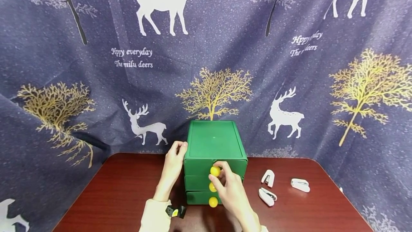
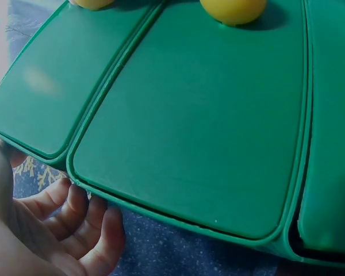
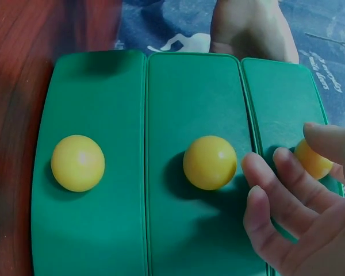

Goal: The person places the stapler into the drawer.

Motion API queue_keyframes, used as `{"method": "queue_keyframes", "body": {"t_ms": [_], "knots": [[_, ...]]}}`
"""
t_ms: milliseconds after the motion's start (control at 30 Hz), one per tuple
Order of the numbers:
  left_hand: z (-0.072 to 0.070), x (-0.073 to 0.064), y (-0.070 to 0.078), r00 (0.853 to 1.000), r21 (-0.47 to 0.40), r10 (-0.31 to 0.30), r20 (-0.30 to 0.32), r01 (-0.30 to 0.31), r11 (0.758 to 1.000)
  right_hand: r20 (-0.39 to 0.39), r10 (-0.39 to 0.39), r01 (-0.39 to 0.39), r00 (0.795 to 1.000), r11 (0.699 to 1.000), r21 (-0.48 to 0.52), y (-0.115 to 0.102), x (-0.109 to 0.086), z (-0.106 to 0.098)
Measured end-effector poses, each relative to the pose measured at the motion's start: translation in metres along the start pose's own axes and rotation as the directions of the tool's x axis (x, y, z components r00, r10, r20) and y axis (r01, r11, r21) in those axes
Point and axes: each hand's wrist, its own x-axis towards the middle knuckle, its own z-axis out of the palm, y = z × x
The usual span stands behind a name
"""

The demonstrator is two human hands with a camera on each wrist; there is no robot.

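A green three-drawer box (image 1: 214,139) stands on the table with a round yellow knob on each drawer front. My right hand (image 1: 230,185) pinches the top drawer's knob (image 3: 313,163) between thumb and index finger, the other fingers bent loosely beside it. Below it are the middle knob (image 3: 210,163) and the bottom knob (image 3: 77,163). My left hand (image 1: 175,158) rests against the box's upper left side, its fingers (image 2: 106,238) loosely bent along the side edge. The top drawer front lies close to flush; the bottom drawer front (image 1: 196,197) shows a dark gap above it.
Right of the box, three small white staplers lie on the reddish-brown table (image 1: 128,189): one behind (image 1: 268,178), one in front (image 1: 267,197) and one farther right (image 1: 300,185). A dark blue cloth (image 1: 219,46) with deer and trees hangs right behind the table.
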Motion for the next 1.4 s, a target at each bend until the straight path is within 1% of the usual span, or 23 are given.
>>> {"method": "queue_keyframes", "body": {"t_ms": [133,333,467,667,800,867,900,967,1067,1167,1233,1400], "knots": [[-0.001,0.0,-0.001,1.0,-0.01,-0.007,0.002,0.007,1.0,-0.006,-0.009,0.009,1.0,1.0,-0.008,0.001,0.0,0.002],[-0.001,0.0,-0.001,1.0,-0.011,-0.006,0.007,0.006,1.0,-0.019,0.001,-0.002,1.0,0.998,-0.07,0.0,-0.005,0.004],[-0.001,0.0,0.0,1.0,-0.019,-0.01,0.01,0.01,1.0,-0.034,-0.009,0.005,0.999,0.994,-0.105,-0.001,-0.011,0.002],[-0.001,0.0,0.001,1.0,-0.009,-0.016,0.011,0.016,1.0,-0.099,-0.042,0.03,0.994,0.992,-0.119,-0.001,-0.019,-0.001],[-0.001,0.001,0.002,1.0,0.004,-0.012,0.01,0.012,1.0,-0.158,-0.105,0.083,0.982,0.987,-0.141,0.004,-0.024,-0.001],[-0.001,0.001,0.002,1.0,0.009,-0.01,0.009,0.01,1.0,-0.165,-0.133,0.106,0.977,0.98,-0.167,0.009,-0.026,0.0],[-0.001,0.001,0.001,1.0,0.012,-0.01,0.009,0.01,1.0,-0.161,-0.14,0.109,0.977,0.976,-0.187,0.012,-0.027,0.001],[0.0,0.001,0.002,1.0,0.013,-0.011,0.013,0.01,1.0,-0.131,-0.12,0.089,0.984,0.972,-0.219,0.017,-0.029,0.003],[0.0,0.001,0.001,1.0,0.011,-0.018,0.023,0.018,1.0,-0.071,-0.042,0.023,0.997,0.967,-0.252,0.021,-0.032,0.007],[0.0,0.0,0.0,0.999,0.005,-0.026,0.026,0.025,1.0,-0.027,0.014,-0.021,1.0,0.962,-0.271,0.022,-0.034,0.011],[-0.001,-0.001,0.0,0.999,-0.002,-0.027,0.023,0.028,1.0,-0.013,0.028,-0.03,1.0,0.96,-0.278,0.023,-0.034,0.013],[-0.002,0.001,0.0,1.0,0.003,-0.021,0.012,0.021,1.0,0.0,0.026,-0.024,1.0,0.957,-0.29,0.025,-0.032,0.015]]}}
